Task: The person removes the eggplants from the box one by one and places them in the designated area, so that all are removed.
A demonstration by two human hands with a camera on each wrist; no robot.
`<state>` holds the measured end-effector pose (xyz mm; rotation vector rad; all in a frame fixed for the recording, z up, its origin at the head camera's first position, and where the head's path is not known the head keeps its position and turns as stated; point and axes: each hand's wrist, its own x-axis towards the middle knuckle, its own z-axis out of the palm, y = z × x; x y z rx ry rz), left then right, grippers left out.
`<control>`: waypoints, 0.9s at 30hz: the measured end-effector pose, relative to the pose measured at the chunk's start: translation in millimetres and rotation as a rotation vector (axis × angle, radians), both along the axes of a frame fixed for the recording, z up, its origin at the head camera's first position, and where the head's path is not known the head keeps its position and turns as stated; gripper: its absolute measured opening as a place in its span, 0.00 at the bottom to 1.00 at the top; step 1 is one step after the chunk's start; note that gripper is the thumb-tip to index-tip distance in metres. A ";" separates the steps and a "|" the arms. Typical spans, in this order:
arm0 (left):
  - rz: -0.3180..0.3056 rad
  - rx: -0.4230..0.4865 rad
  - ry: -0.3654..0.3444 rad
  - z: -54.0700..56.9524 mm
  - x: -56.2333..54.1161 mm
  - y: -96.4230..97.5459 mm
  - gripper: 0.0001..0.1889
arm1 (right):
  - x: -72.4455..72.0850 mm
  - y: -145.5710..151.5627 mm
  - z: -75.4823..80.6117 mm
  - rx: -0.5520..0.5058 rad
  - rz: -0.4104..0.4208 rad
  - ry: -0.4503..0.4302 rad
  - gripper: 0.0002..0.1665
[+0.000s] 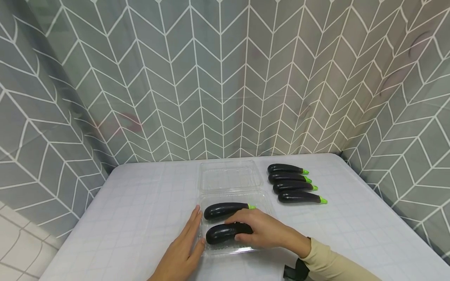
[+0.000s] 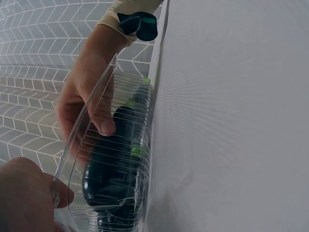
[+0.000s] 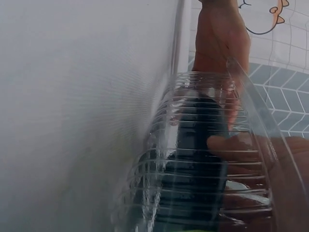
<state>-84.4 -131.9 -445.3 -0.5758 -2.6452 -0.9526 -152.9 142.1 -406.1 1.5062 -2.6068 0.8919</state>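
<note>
A dark purple eggplant (image 1: pixel 219 233) lies in the near half of a clear plastic clamshell box (image 1: pixel 242 249). My right hand (image 1: pixel 261 228) grips it from above, thumb on the near side and fingers on the far side; its stem end is hidden under the hand. Behind it in the same tray lies a second eggplant (image 1: pixel 225 210), green stem to the right. Against the box's left edge rests my left hand (image 1: pixel 184 242), its fingers straight. The left wrist view shows the gripped eggplant (image 2: pixel 104 179) through the ribbed wall, with a left fingertip touching the rim.
The box's lid (image 1: pixel 230 176) is folded back behind the tray. Several more eggplants (image 1: pixel 299 196) lie in a stack of rows at the back right of the white-covered table (image 1: pixel 147 203). A patterned grey curtain (image 1: pixel 225 86) hangs behind and at both sides.
</note>
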 end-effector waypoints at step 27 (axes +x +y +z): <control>0.012 0.010 -0.027 2.4 2.1 0.6 0.38 | -1.2 20.4 19.3 -0.199 -0.060 0.140 0.19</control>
